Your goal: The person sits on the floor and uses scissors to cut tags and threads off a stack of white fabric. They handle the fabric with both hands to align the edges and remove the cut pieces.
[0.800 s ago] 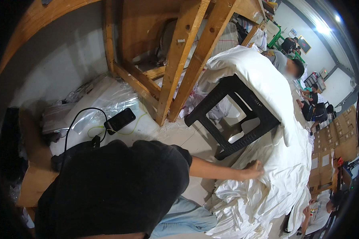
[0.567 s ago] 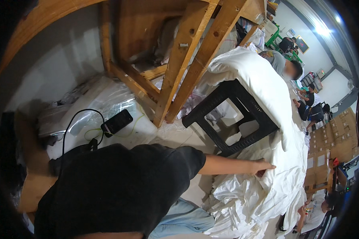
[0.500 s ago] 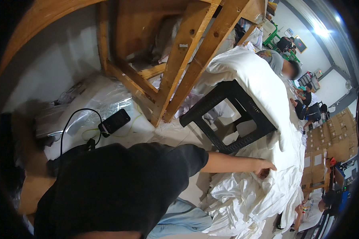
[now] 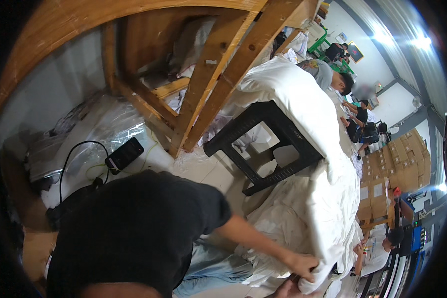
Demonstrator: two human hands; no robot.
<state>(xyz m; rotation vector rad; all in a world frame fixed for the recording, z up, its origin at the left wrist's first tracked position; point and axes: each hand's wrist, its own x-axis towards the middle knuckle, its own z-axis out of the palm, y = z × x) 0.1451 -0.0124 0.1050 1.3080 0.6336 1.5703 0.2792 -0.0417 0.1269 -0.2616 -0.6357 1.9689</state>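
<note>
While the left hand (image 4: pixel 303 265) grips the white cloth (image 4: pixel 315 119) near five o'clock, the right hand (image 4: pixel 288 289) is beside it, cropped; its grip cannot be told. Cloth extends up and over the black stool (image 4: pixel 295 140) at three o'clock. Risks, as judged: a hard pull could drag the stool along; a slack grip could drop the end among the crumpled folds (image 4: pixel 280 213) at four.

Left arm (image 4: pixel 253 238) stretched forward, left hand (image 4: pixel 304 264) curled tight, right hand (image 4: pixel 289 289) (partly cut off) just beside it.
</note>
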